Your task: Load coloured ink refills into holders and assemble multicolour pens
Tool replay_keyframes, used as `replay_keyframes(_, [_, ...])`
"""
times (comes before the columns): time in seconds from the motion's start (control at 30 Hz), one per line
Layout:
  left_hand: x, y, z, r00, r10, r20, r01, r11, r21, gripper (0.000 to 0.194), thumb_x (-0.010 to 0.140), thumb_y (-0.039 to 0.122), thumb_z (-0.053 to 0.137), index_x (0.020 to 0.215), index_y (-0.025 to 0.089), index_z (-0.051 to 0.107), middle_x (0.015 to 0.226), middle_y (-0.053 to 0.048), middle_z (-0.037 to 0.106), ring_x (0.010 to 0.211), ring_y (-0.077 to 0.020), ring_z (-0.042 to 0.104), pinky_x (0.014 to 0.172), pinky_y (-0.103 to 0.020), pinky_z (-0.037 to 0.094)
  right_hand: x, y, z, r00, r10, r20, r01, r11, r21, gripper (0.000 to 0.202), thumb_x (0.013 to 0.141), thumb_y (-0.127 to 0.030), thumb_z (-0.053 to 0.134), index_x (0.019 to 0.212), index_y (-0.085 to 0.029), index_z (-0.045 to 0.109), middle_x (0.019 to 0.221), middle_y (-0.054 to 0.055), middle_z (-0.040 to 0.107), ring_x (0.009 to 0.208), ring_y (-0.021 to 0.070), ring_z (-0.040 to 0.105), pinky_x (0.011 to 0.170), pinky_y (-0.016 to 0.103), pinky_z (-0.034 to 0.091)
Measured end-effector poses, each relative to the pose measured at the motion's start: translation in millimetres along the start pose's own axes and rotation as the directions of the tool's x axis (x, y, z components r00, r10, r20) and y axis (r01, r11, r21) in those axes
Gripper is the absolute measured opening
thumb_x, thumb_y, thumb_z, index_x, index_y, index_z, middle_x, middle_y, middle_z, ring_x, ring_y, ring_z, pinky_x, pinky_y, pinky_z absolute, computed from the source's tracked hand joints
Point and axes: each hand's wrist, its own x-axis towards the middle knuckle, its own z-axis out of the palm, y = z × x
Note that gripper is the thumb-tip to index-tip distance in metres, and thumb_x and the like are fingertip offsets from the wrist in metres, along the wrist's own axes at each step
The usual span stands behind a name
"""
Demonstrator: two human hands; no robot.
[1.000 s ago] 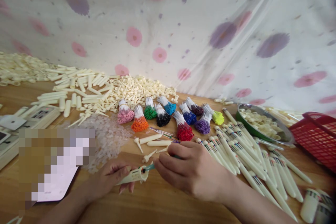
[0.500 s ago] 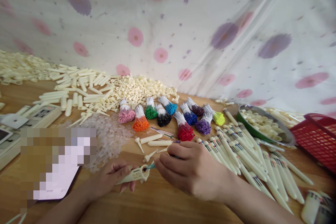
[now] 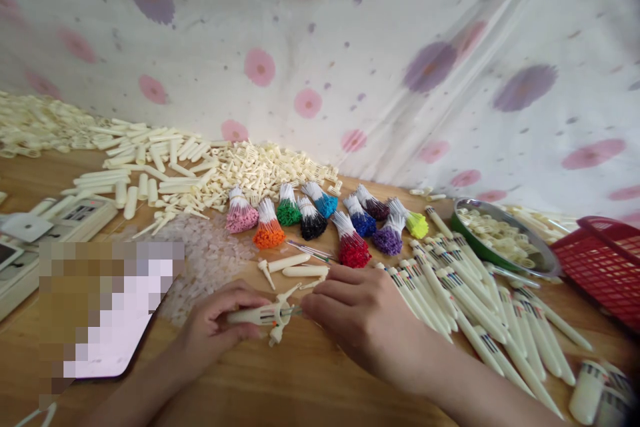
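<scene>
My left hand (image 3: 215, 323) is closed around a cream pen barrel (image 3: 255, 315), with its slotted end pointing right. An orange bit shows at one slot, and small cream parts stand out beside that end. From the barrel's mouth, thin pen refills (image 3: 291, 311) reach across to my right hand (image 3: 367, 327), whose fingertips are pinched on them. How many refills are there I cannot make out. Just beyond my hands lie loose cream barrels (image 3: 305, 271) and a pointed cream tip (image 3: 267, 273). Several coloured refill bundles, such as the red one (image 3: 351, 243), stand behind.
Filled multicolour pens (image 3: 480, 307) lie in rows at right, near a metal bowl (image 3: 457, 221) and red basket (image 3: 600, 267). Clear plastic bits (image 3: 210, 260) and a phone (image 3: 110, 347) lie left, by a power strip (image 3: 95, 220). A cream parts heap (image 3: 270, 167) backs onto a flowered sheet.
My left hand has turned the barrel, so its mouth faces more to the right and its slots show. My right fingertips have shifted slightly right, still pinching at the barrel's mouth.
</scene>
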Motion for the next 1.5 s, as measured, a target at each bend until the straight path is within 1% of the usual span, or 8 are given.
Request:
replay_keyframes(0.2, [0, 0, 2.4, 0.996, 0.064, -0.061, -0.066, 0.998, -0.025, 0.027, 0.063, 0.013, 0.072, 0.085, 0.028, 0.073, 0.082, -0.002, 0.073, 0.076, -0.0193, 0.065, 0.068, -0.027, 0.052, -1, -1, 5, 0.997, -0.075, -0.019, 0.074, 0.996, -0.054, 0.024, 0.088, -0.010, 0.040, 0.077, -0.013, 0.060, 0.064, 0.003, 0.056, 0.058, 0.0145, 0.042, 0.050, 0.028, 0.030])
replay_keyframes(0.47, [-1, 6, 9.4, 0.995, -0.059, -0.080, 0.054, 0.997, -0.060, 0.023, 0.061, 0.013, 0.073, 0.080, 0.026, 0.073, 0.079, -0.001, 0.073, 0.075, -0.0194, 0.065, 0.069, -0.028, 0.052, 1, 1, 10, 0.962, -0.259, -0.083, 0.239, 0.950, -0.201, 0.018, 0.088, -0.012, 0.048, 0.086, -0.006, 0.064, 0.068, 0.005, 0.062, 0.060, 0.0140, 0.050, 0.050, 0.027, 0.035])
replay_keyframes(0.93, [1, 5, 10.5, 0.987, -0.129, -0.092, 0.119, 0.987, -0.107, 0.018, 0.057, 0.017, 0.074, 0.075, 0.022, 0.071, 0.077, -0.002, 0.071, 0.075, -0.0195, 0.064, 0.069, -0.029, 0.051, -9, 12, 10, 0.964, -0.222, -0.144, 0.195, 0.964, -0.181, 0.019, 0.090, -0.013, 0.046, 0.098, -0.007, 0.062, 0.076, 0.008, 0.068, 0.073, 0.0156, 0.058, 0.058, 0.026, 0.045])
replay_keyframes(1.13, [1, 2, 10.4, 0.982, -0.117, -0.146, 0.112, 0.993, -0.044, 0.016, 0.058, 0.018, 0.075, 0.071, 0.021, 0.067, 0.072, 0.001, 0.066, 0.073, -0.0171, 0.061, 0.066, -0.024, 0.049, -14, 14, 11, 0.974, 0.052, -0.220, -0.031, 0.995, 0.096, 0.013, 0.089, -0.019, 0.050, 0.096, -0.014, 0.059, 0.079, 0.006, 0.066, 0.072, 0.0141, 0.059, 0.063, 0.026, 0.046])
replay_keyframes(1.2, [2, 2, 11.0, 0.976, -0.118, -0.186, 0.116, 0.993, -0.023, 0.016, 0.058, 0.019, 0.075, 0.070, 0.021, 0.065, 0.070, 0.002, 0.064, 0.070, -0.0161, 0.060, 0.065, -0.023, 0.047, -16, 11, 16, 0.941, 0.278, -0.195, -0.204, 0.922, 0.329, 0.011, 0.090, -0.025, 0.048, 0.095, -0.016, 0.055, 0.078, 0.004, 0.065, 0.067, 0.0120, 0.057, 0.059, 0.023, 0.045])
replay_keyframes(1.27, [3, 1, 11.9, 0.969, -0.135, -0.207, 0.133, 0.991, -0.025, 0.016, 0.059, 0.021, 0.074, 0.070, 0.021, 0.064, 0.067, 0.002, 0.063, 0.069, -0.0158, 0.059, 0.063, -0.023, 0.047, -16, 6, 24, 0.886, 0.451, -0.113, -0.306, 0.749, 0.588, 0.014, 0.093, -0.031, 0.040, 0.095, -0.018, 0.046, 0.080, 0.004, 0.063, 0.059, 0.0092, 0.052, 0.053, 0.020, 0.044])
replay_keyframes(1.37, [4, 2, 13.3, 0.966, -0.164, -0.200, 0.160, 0.986, -0.040, 0.015, 0.059, 0.023, 0.074, 0.069, 0.020, 0.063, 0.066, 0.002, 0.062, 0.068, -0.0163, 0.058, 0.063, -0.023, 0.046, -12, -2, 36, 0.861, 0.508, -0.036, -0.293, 0.551, 0.781, 0.017, 0.096, -0.035, 0.029, 0.095, -0.020, 0.036, 0.087, 0.006, 0.062, 0.056, 0.0076, 0.045, 0.051, 0.019, 0.043])
replay_keyframes(1.5, [5, 3, 14.7, 0.966, -0.185, -0.181, 0.179, 0.983, -0.049, 0.015, 0.058, 0.024, 0.073, 0.068, 0.020, 0.063, 0.066, 0.002, 0.062, 0.068, -0.0170, 0.058, 0.063, -0.025, 0.047, -2, -12, 39, 0.871, 0.492, 0.010, -0.378, 0.656, 0.654, 0.015, 0.095, -0.030, 0.031, 0.094, -0.019, 0.040, 0.079, 0.003, 0.058, 0.059, 0.0092, 0.046, 0.054, 0.019, 0.042])
